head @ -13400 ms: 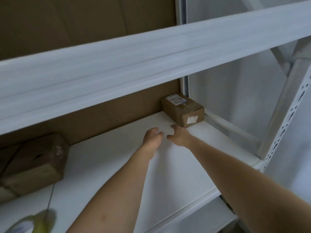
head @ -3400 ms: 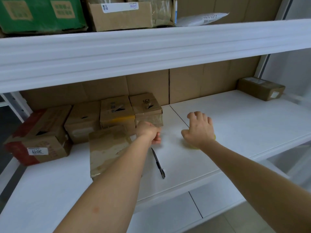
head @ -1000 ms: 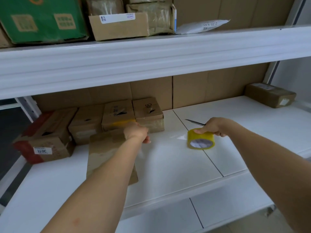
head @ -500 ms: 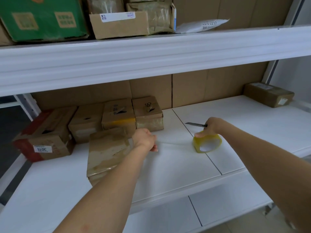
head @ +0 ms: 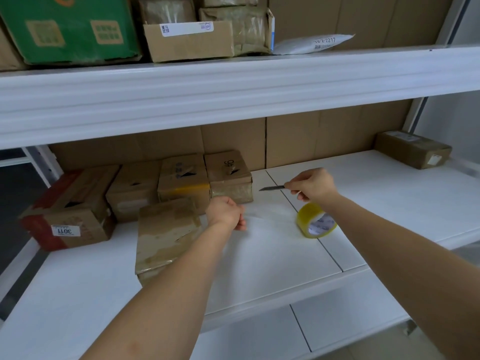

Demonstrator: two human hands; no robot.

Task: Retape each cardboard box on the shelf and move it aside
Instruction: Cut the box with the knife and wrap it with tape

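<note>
Long brown taped cardboard box (head: 166,232) runs front-to-back on the white shelf (head: 272,258) — left hand (head: 226,213) pinching clear tape, right hand (head: 313,185) gripping a slim knife (head: 272,188) that points left.

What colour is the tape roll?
Yellow tape roll, with a white core; head view.

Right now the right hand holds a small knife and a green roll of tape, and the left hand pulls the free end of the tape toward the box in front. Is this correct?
One detail is wrong: the roll of tape is yellow, not green, as the head view shows. The rest stands: the right hand holds the small knife and the roll, and the left hand pulls the free end by the front box.
</note>
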